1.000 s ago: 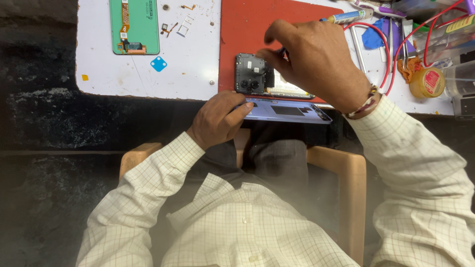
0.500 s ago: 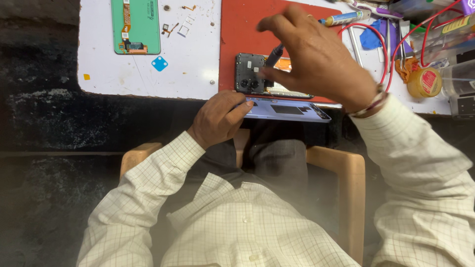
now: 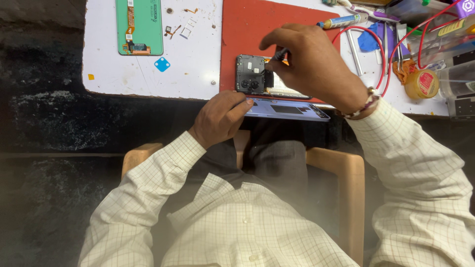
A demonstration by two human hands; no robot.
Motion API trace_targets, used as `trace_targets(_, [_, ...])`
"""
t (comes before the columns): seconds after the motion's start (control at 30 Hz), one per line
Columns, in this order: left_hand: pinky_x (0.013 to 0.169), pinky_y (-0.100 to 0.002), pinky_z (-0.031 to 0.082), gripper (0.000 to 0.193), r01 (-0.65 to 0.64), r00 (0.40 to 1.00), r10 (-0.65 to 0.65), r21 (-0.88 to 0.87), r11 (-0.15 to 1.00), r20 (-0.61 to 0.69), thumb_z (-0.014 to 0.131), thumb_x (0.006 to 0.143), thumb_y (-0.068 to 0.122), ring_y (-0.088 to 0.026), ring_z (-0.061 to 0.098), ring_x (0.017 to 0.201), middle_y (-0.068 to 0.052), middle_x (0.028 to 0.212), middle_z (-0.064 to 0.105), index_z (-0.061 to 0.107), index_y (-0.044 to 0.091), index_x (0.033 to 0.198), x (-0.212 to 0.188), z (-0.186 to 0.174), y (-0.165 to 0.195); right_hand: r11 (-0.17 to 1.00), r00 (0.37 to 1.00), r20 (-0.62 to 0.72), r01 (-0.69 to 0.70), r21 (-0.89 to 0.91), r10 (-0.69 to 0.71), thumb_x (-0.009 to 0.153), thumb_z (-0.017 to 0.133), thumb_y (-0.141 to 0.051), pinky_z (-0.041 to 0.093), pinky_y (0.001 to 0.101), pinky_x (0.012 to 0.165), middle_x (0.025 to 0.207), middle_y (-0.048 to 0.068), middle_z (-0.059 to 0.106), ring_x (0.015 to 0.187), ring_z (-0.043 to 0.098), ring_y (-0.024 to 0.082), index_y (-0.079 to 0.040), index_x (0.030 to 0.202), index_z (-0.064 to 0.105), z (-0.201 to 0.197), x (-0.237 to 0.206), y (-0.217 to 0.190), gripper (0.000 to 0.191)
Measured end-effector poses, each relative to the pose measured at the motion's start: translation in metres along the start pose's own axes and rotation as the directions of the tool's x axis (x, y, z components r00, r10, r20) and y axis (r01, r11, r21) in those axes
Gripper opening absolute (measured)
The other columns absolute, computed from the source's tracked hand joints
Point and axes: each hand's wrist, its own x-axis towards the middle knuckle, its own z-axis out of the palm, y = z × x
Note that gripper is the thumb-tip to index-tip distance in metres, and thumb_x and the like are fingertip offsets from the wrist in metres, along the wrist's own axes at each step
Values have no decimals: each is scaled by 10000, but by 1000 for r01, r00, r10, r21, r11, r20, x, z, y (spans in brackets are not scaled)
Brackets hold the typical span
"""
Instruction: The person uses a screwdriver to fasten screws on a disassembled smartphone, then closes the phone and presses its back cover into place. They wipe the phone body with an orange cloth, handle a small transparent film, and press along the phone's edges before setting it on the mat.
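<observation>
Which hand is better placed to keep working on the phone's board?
Right. The right hand already holds a tool with its tip over the open phone. The left hand sits at the table edge on the back cover.

up and left of your left hand [image 3: 220,120], well apart, a green-backed phone screen [image 3: 139,25] lies flat on the white board, an orange flex strip running down it. right of your right hand [image 3: 311,64], near the wrist, sits a round yellow tin [image 3: 422,84] with a red label. past it, at the far right edge, clear plastic boxes [image 3: 457,84] stand, contents too blurred to tell.
</observation>
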Motion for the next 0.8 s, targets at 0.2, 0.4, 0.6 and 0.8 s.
trace_targets(0.2, [862,-466,582,608,79,997,-78,-66,995,17,712,922,-93,-374,672,1022,-170,1158,638,429,91,1428,0,-1,1,994,961,-277,12,105,18,967,795,92,586,295,907,1076,134,728,1016,717,194,77,1143,705,-24,-50,49,198])
trace_targets(0.4, [888,-440,586,637,222,975,-223,-114,968,-3,760,958,-51,-360,687,1059,-161,1207,666,450,129,1484,1,0,7,932,771,-537,-202,303,341,966,862,43,580,244,875,1073,80,762,958,713,125,33,1144,758,0,-90,135,206])
trace_targets(0.6, [946,-413,595,579,455,878,-469,-135,880,-95,723,1007,28,-342,710,1148,-194,1340,656,445,96,1510,15,4,17,891,726,-534,-436,129,433,964,891,-85,518,276,754,1010,76,777,858,684,136,-15,1060,780,27,-104,164,162])
trace_targets(0.8, [739,-305,601,502,697,703,-711,-189,692,-16,724,986,28,-188,735,881,-128,1107,715,529,42,1448,39,2,17,985,844,-509,-148,85,170,1061,850,-167,536,327,992,1451,120,588,1262,621,234,-44,1322,650,37,-115,110,351])
